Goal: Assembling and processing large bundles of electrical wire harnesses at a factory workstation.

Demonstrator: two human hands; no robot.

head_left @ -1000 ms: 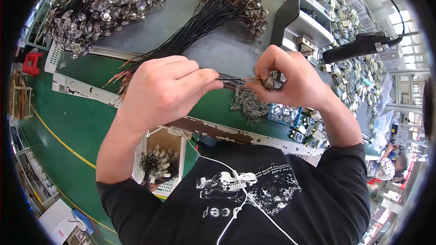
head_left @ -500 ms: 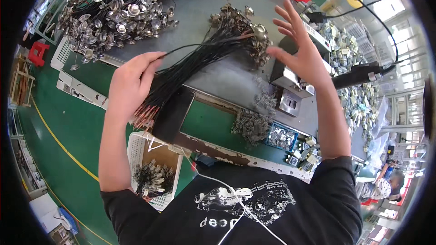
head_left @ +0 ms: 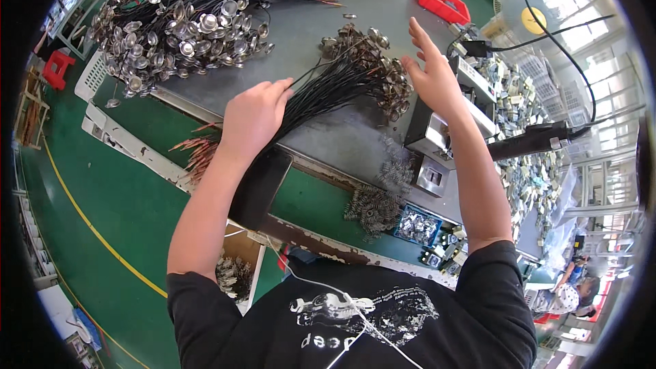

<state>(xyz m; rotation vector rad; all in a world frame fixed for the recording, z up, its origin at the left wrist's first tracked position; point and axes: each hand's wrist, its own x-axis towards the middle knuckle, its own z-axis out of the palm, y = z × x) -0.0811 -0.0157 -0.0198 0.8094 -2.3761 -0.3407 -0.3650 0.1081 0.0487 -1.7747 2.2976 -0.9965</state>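
A bundle of black wires lies across the grey metal table, its round metal caps at the right end and bare copper-coloured tips at the left. My left hand is closed above the bundle's left part, thumb and forefinger pinching one black wire that runs up toward the caps. Just right of the caps, my right hand is raised with fingers stretched out and holds nothing. A larger pile of capped wires rests at the table's far left.
A small metal machine stands right of the bundle. Springs are heaped near the front edge beside a blue tray of small metal parts. A red bin sits at the far right, and a black cable hangs beyond my right forearm.
My left hand has moved right and slightly up along the bundle, still pinching a wire. My right hand has shifted a little left and down, its fingers closer together.
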